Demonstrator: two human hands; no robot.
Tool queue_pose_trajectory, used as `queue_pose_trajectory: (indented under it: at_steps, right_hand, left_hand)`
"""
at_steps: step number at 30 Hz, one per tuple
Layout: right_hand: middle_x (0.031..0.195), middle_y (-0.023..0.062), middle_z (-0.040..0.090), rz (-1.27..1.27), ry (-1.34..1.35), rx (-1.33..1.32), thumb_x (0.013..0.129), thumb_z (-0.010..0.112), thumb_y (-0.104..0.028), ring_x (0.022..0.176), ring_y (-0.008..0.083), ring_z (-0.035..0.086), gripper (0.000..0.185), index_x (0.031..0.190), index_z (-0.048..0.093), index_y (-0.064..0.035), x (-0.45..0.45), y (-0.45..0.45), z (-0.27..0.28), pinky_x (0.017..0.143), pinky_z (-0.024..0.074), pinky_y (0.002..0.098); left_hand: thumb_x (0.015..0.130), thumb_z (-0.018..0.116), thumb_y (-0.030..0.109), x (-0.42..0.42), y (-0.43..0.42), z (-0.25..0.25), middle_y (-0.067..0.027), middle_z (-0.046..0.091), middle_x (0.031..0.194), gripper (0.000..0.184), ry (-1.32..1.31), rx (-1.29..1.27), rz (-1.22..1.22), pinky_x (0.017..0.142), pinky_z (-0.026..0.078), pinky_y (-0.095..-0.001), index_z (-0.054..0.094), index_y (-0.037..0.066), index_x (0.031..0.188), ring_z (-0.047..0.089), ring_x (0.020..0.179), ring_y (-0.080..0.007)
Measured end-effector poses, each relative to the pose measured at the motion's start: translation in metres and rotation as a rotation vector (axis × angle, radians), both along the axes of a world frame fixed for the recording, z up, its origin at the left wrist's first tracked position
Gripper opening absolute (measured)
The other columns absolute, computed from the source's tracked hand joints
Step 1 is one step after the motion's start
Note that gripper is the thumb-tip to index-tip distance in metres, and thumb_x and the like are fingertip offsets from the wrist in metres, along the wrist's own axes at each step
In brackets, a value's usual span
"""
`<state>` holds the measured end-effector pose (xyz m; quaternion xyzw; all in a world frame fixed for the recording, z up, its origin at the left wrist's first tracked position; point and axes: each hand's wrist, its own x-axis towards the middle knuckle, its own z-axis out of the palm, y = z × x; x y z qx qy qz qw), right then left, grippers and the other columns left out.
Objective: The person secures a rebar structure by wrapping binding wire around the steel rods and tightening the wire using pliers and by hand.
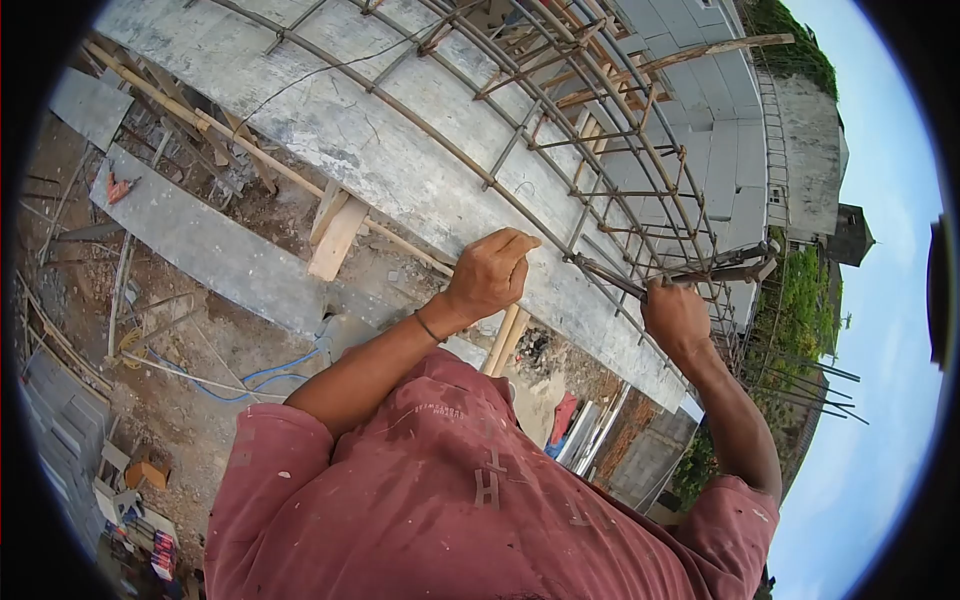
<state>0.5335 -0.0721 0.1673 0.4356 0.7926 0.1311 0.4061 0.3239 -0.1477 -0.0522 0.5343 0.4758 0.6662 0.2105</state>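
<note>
My left hand (492,268) is closed in a pinch over the grey formwork deck (400,165). Whatever its fingertips hold is too small to make out. A dark band circles that wrist. On the right, my right hand (677,315) is wrapped round a dark metal tool that looks like pincers (735,272), lying crosswise in the fist. One end of the tool reaches left toward a steel bar of the rebar grid (440,138). Just beyond both hands, the rebar cage (640,130) of long bars and square ties runs along the deck.
Below on the left lie a lower grey panel (210,235), a blue hose (250,385) and rubble. Timber blocks (338,235) and a long pole (250,150) border the deck. A pale block wall (720,150) stands behind the cage. Thin bars (820,390) jut out at right.
</note>
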Motion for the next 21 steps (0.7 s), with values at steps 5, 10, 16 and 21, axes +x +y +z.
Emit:
queue_pose_trajectory:
  at_steps: [5,10,16,21]
  right_hand:
    - [0.079,0.02,0.072,-0.037,0.098,0.082,0.091,0.061,-0.024,0.07,0.0396,0.072,0.021,0.092,0.066,-0.0032,0.021,0.005,-0.008,0.064,0.0583,0.0498]
    - [0.081,0.0179,0.073,-0.034,0.188,0.118,0.089,0.064,-0.03,0.07,0.0384,0.072,0.025,0.09,0.066,-0.005,0.052,0.013,-0.033,0.065,0.058,0.05]
    - [0.082,0.0183,0.073,-0.008,0.167,0.091,0.09,0.065,-0.032,0.071,0.0377,0.072,0.027,0.095,0.068,-0.0054,0.055,0.02,-0.029,0.066,0.0578,0.0498]
    - [0.071,0.0195,0.069,-0.088,0.255,-0.113,0.09,0.072,-0.031,0.07,0.0401,0.07,0.028,0.085,0.07,-0.003,0.028,0.016,0.003,0.069,0.0572,0.0511]
  left_hand:
    - [0.081,0.059,-0.01,0.002,0.0,-0.002,-0.0163,0.069,0.095,0.03,0.034,0.001,-0.005,0.07,0.057,-0.041,0.068,0.002,0.108,0.068,0.081,-0.0352]
    - [0.08,0.061,-0.009,0.001,0.0,-0.001,-0.0142,0.067,0.091,0.03,0.074,-0.002,0.005,0.067,0.057,-0.0399,0.068,0.003,0.107,0.068,0.079,-0.0332]
    - [0.079,0.062,-0.007,0.002,0.001,0.001,-0.0135,0.066,0.088,0.029,0.071,0.02,-0.015,0.066,0.056,-0.0401,0.069,0.004,0.105,0.067,0.075,-0.0336]
    - [0.084,0.063,-0.002,0.009,-0.003,-0.001,-0.0168,0.071,0.099,0.027,0.003,-0.092,-0.251,0.07,0.058,-0.037,0.071,0.003,0.109,0.072,0.082,-0.0326]
